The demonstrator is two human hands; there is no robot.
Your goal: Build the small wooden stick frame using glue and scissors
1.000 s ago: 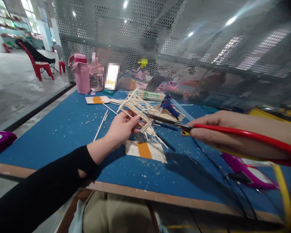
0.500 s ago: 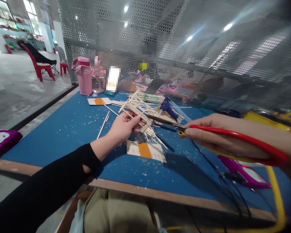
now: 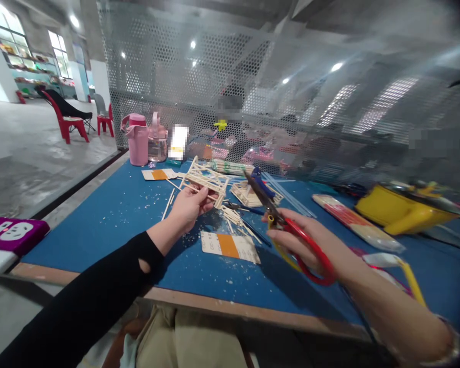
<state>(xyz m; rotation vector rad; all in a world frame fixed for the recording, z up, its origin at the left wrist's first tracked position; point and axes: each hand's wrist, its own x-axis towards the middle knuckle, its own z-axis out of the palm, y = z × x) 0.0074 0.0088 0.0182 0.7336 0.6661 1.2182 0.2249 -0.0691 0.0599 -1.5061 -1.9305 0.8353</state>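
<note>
My left hand (image 3: 191, 204) is closed on a light wooden stick frame (image 3: 205, 181), thumb on top, holding it tilted above the table. In my right hand (image 3: 302, 232) is a pair of scissors (image 3: 266, 197) with red and yellow handles; the dark blades point up and to the left, apart from the frame. Beneath the hands lie loose cut sticks (image 3: 235, 220) and blue-handled pliers (image 3: 247, 208). A blue glue gun (image 3: 261, 181) rests by a second wooden stick piece (image 3: 243, 196). A card with an orange band (image 3: 229, 245) lies nearer to me.
A pink jug (image 3: 138, 143) and a clear bottle (image 3: 158, 140) stand at the back left, before a perforated metal screen (image 3: 168, 82). Purple power strips (image 3: 17, 235) sit at the left edge and partly hidden at right. A yellow container (image 3: 394, 207) stands at the back right.
The scissors have come away from the wooden frame, drawn back to the right, and their blades now point upward. The frame has turned slightly in my left hand. The view has shifted somewhat.
</note>
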